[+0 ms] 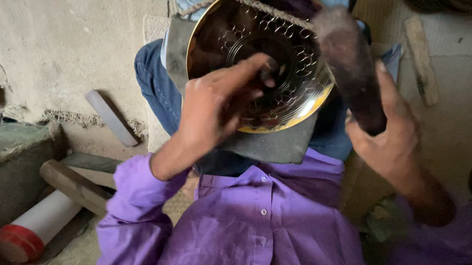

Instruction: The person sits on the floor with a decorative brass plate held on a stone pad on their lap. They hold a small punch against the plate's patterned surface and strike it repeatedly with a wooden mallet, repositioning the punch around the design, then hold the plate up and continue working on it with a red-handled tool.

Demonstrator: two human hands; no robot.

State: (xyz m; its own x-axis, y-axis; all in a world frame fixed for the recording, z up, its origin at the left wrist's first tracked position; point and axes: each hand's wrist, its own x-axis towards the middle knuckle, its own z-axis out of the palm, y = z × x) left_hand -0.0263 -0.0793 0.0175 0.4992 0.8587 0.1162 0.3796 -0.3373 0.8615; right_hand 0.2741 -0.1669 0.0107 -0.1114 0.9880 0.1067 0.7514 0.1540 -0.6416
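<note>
A round shiny brass plate [297,106] with rings and small circles worked into it rests on a dark pad [270,145] over my lap. My left hand [213,104] lies on the plate's near left part, fingers pinched around a small dark tool that is mostly hidden. My right hand [391,134] is at the plate's right edge, closed around a dark wooden mallet [352,68] that is blurred with motion and raised over the rim. I wear a purple shirt and blue jeans.
A grey flat bar [111,118] lies on the dusty floor at left. A wooden handle [74,185] and a white tube with a red end [31,229] sit at lower left beside a stone block [5,156]. A wooden stick [422,59] lies at upper right.
</note>
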